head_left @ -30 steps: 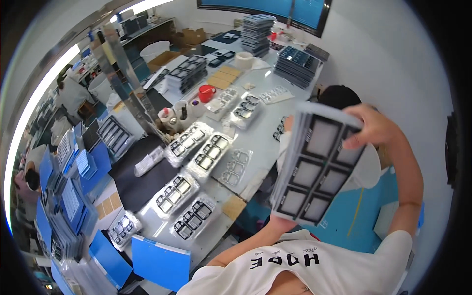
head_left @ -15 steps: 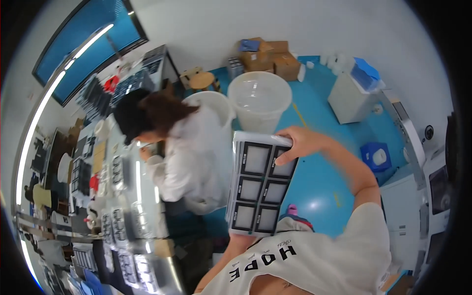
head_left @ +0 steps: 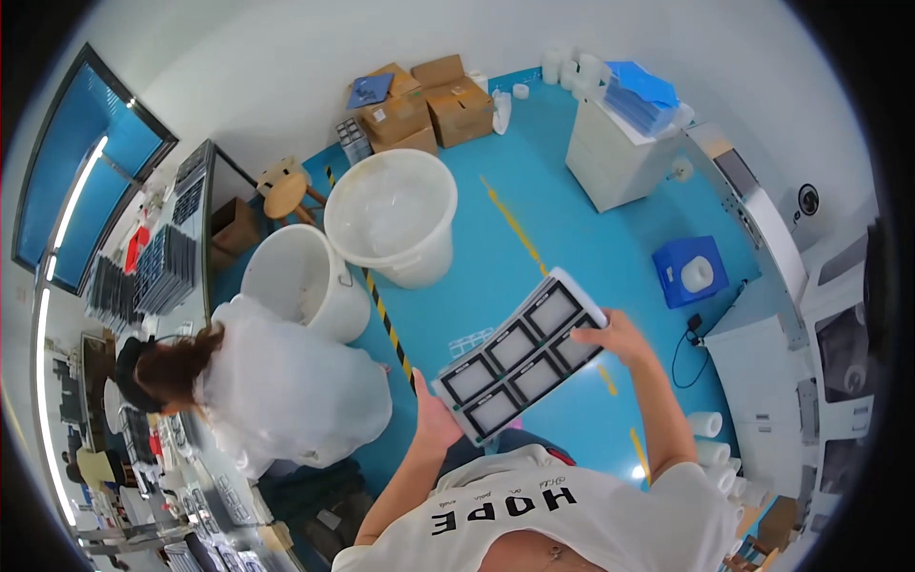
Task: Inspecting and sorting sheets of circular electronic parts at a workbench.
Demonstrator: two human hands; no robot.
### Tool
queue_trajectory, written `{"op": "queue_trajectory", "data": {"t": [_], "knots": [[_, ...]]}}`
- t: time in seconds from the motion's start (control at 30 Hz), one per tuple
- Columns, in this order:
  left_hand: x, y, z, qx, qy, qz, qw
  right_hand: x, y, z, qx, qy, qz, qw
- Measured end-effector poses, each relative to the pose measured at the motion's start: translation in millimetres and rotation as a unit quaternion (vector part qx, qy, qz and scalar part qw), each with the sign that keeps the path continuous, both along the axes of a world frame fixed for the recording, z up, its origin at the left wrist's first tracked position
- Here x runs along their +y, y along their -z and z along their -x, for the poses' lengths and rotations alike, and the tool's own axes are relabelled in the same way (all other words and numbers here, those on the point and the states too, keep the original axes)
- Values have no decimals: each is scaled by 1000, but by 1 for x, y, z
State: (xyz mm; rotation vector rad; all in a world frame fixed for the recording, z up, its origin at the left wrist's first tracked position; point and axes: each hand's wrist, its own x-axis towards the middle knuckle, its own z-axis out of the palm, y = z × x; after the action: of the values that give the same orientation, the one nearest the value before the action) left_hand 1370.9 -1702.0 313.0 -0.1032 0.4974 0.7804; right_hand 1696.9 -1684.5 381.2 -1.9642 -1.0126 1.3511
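Between my two hands is a stack of flat trays [head_left: 515, 357], each with black square frames around pale grey windows in two rows. It lies slanted in front of my shirt, its right end farther from me. My right hand [head_left: 620, 338] grips the right end, the thumb on top of a frame and the other fingers beneath, out of sight. My left hand [head_left: 436, 419] supports the left end, its thumb raised beside the edge and its fingers hidden under the stack.
At left a co-worker [head_left: 295, 391] in a white coat bends over a workbench. Nearby stand two large white tubs [head_left: 391, 214], a wooden stool [head_left: 284, 195] and cardboard boxes [head_left: 462, 110]. A white cabinet [head_left: 610, 157], a blue box [head_left: 688, 272] and white rolls [head_left: 710, 448] are at right.
My view has swung right, so the co-worker and tubs appear farther left. The stack has turned from nearly upright to slanted. My left hand has come into view at its left end.
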Motion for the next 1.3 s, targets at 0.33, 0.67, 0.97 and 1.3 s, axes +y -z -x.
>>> {"op": "queue_trajectory", "data": {"t": [0.33, 0.67, 0.97, 1.3], "knots": [[286, 79, -6, 310, 102, 14, 945, 219, 104, -1, 94, 64, 36, 993], [601, 119, -81, 265, 138, 84, 951, 537, 93, -71, 100, 81, 81, 988], [894, 163, -177, 283, 25, 136, 949, 909, 144, -175, 86, -70, 99, 989], [1129, 163, -197, 309, -166, 204, 914, 1280, 159, -156, 42, -329, 72, 941]]}}
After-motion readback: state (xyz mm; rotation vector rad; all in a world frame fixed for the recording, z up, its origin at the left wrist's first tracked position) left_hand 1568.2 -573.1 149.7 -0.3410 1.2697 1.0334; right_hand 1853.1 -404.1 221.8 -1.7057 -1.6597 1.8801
